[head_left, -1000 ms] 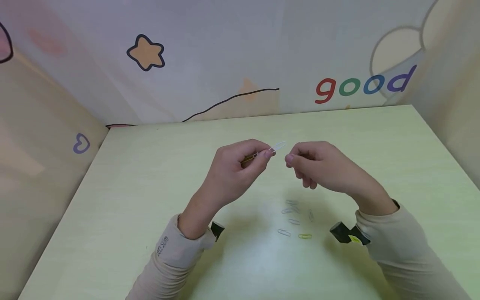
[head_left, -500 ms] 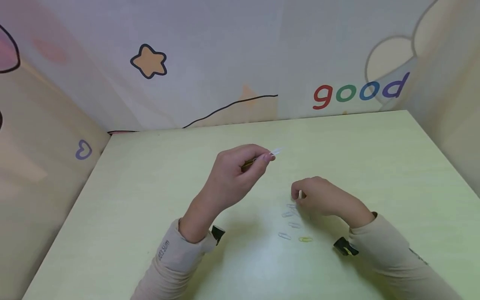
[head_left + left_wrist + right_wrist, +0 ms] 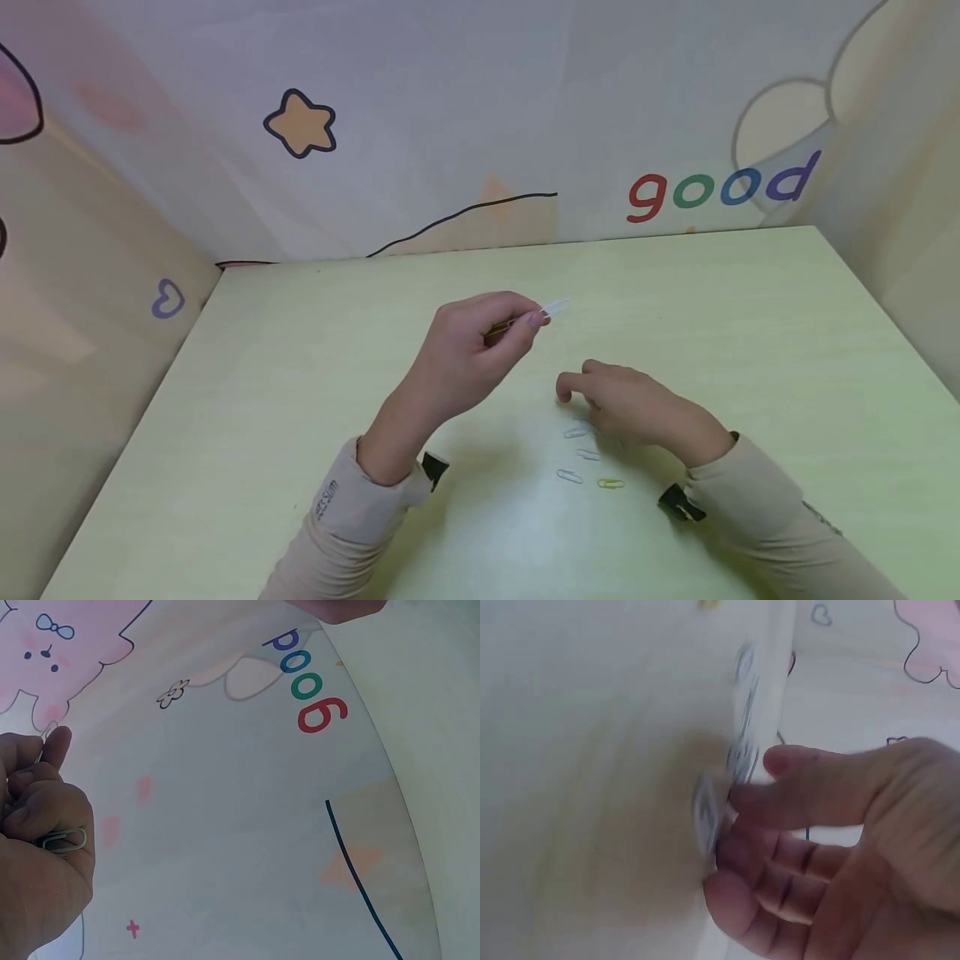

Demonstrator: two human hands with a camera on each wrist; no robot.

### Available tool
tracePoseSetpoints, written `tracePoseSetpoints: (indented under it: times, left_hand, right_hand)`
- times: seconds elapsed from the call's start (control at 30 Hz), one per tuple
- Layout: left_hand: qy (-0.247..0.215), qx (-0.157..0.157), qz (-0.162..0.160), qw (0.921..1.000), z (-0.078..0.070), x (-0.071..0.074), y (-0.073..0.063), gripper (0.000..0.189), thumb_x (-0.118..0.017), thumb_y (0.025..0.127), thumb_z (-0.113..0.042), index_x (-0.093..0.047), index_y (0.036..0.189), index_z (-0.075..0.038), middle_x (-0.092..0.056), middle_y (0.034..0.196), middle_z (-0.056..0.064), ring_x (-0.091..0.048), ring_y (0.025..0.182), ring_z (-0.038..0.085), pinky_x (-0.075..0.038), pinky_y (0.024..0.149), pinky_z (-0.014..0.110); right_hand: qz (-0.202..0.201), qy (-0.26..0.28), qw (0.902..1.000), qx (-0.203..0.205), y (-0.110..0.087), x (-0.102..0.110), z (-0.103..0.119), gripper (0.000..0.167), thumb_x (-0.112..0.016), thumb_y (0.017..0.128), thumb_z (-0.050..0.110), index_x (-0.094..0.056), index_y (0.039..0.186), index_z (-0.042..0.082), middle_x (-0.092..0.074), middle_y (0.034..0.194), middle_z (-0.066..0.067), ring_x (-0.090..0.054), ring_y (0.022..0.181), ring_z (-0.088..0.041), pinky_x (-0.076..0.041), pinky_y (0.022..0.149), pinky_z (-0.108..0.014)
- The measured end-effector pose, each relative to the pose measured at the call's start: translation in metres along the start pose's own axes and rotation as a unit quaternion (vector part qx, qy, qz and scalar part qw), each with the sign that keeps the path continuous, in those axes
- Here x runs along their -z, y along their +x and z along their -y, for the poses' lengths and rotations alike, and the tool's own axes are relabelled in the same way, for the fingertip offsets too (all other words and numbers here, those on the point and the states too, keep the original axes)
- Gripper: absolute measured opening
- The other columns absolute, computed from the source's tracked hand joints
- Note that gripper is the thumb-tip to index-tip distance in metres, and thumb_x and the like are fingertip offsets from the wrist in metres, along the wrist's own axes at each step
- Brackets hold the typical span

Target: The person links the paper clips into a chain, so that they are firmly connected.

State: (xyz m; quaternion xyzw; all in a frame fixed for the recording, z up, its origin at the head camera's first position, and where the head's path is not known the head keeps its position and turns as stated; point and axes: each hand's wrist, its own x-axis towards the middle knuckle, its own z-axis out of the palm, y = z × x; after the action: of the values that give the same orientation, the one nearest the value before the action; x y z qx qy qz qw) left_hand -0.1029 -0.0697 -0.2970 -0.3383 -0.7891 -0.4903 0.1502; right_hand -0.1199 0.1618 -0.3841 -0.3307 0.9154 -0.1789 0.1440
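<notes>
From my station I find the left hand (image 3: 480,354) pinching a pale clip (image 3: 556,307) at the fingertips, its end jutting out, presumably for access. Rightward, loose clips (image 3: 569,477) lie on the table (image 3: 262,400), seemingly set within reach of the right hand (image 3: 636,407), whose half-bent fingers stand parted, no clip visibly gripped.

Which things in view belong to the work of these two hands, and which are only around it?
In the work:
left hand
held paper clips
right hand
loose silver clips
yellow clip

Only around it:
printed star
word "good"
purple heart
</notes>
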Motion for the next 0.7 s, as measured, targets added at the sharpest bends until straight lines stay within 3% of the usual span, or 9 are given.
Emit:
tracePoseSetpoints:
  times: [0.17, 0.3, 0.4, 0.53, 0.7]
  left_hand:
    - [0.001, 0.0, 0.007, 1.0, 0.001, 0.0, 0.0, 0.012, -0.062, 0.098, -0.005, -0.072, 0.092, -0.006, -0.049, 0.069, -0.006, -0.04, 0.058, 0.008, -0.039, 0.056, 0.026]
    - [-0.002, 0.0, 0.009, 1.0, 0.003, -0.001, 0.0, 0.012, -0.062, 0.097, -0.004, -0.072, 0.091, -0.006, -0.05, 0.069, -0.006, -0.04, 0.058, 0.008, -0.039, 0.057, 0.025]
    - [-0.002, -0.001, 0.009, 1.0, 0.003, -0.001, -0.001, 0.012, -0.062, 0.097, -0.004, -0.073, 0.09, -0.006, -0.049, 0.068, -0.006, -0.039, 0.058, 0.008, -0.04, 0.057, 0.025]
    - [0.0, 0.0, 0.009, 1.0, 0.003, -0.002, -0.002, 0.012, -0.063, 0.097, -0.004, -0.073, 0.09, -0.006, -0.048, 0.068, -0.007, -0.039, 0.057, 0.008, -0.039, 0.056, 0.025]
    - [-0.003, -0.006, 0.011, 0.9999, 0.004, -0.004, -0.001, 0.012, -0.063, 0.097, -0.004, -0.072, 0.09, -0.006, -0.049, 0.068, -0.007, -0.039, 0.057, 0.008, -0.039, 0.056, 0.025]
  right_hand:
    - [-0.024, -0.03, 0.9981, 0.049, 0.002, -0.005, 0.004, 0.039, -0.056, 0.082, -0.015, -0.065, 0.093, 0.021, -0.045, 0.08, 0.004, -0.043, 0.061, -0.012, -0.041, 0.058, -0.028]
    - [-0.014, -0.022, 0.9994, 0.025, 0.005, -0.004, 0.006, 0.031, -0.055, 0.085, -0.012, -0.062, 0.088, 0.017, -0.047, 0.077, 0.004, -0.046, 0.068, -0.013, -0.042, 0.065, -0.03]
    - [-0.003, 0.016, 0.9999, 0.005, 0.007, -0.003, 0.002, 0.025, -0.052, 0.088, -0.01, -0.058, 0.085, 0.014, -0.05, 0.076, 0.003, -0.047, 0.071, -0.015, -0.042, 0.068, -0.032]
    - [-0.005, 0.07, 0.9975, -0.005, 0.006, 0.001, -0.007, 0.026, -0.047, 0.089, -0.011, -0.062, 0.094, 0.009, -0.054, 0.076, 0.001, -0.049, 0.073, -0.015, -0.043, 0.07, -0.033]
    - [-0.058, 0.11, 0.9921, -0.011, 0.002, 0.011, -0.01, 0.027, -0.051, 0.092, -0.008, -0.068, 0.105, 0.007, -0.053, 0.075, 0.001, -0.049, 0.072, -0.016, -0.044, 0.071, -0.035]
